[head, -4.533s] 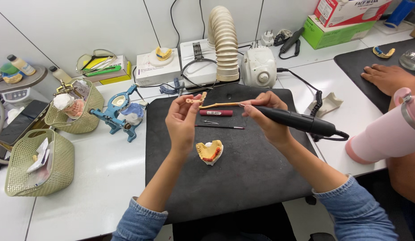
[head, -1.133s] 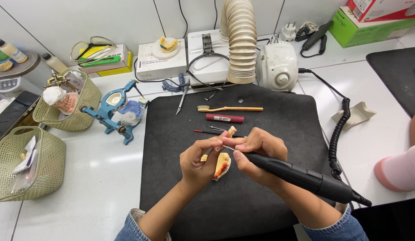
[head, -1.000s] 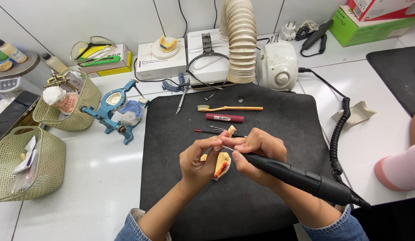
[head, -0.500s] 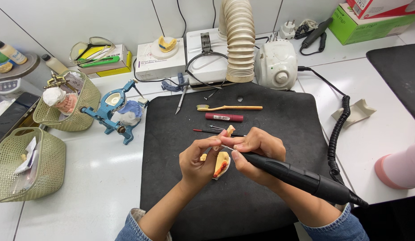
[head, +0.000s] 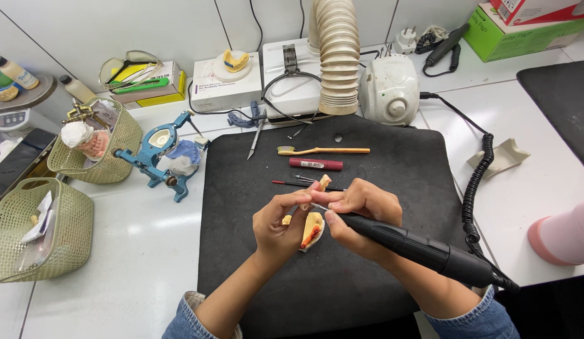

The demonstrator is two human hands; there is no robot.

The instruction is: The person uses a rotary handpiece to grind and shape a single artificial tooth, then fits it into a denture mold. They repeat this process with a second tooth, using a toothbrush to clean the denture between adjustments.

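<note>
My left hand (head: 280,227) pinches a small cream and orange dental model piece (head: 312,228) just above the black mat (head: 254,182). My right hand (head: 361,213) grips a black rotary handpiece (head: 430,252) like a pen, its thin metal tip touching the top of the piece. The handpiece's coiled black cord (head: 477,188) runs back to a white control box (head: 390,90). Both hands meet over the middle of the mat.
On the mat's far side lie a toothbrush (head: 323,150), a dark red tube (head: 316,164) and thin tools (head: 304,184). A ribbed suction hose (head: 334,53) hangs behind. A blue articulator (head: 163,157) and two green baskets (head: 34,229) stand left. Another person's pink sleeve (head: 565,233) is at right.
Since 4.5 s ago my hands came down from the toothbrush toward me and my left hand picked up the model piece. Over the last second they barely moved.
</note>
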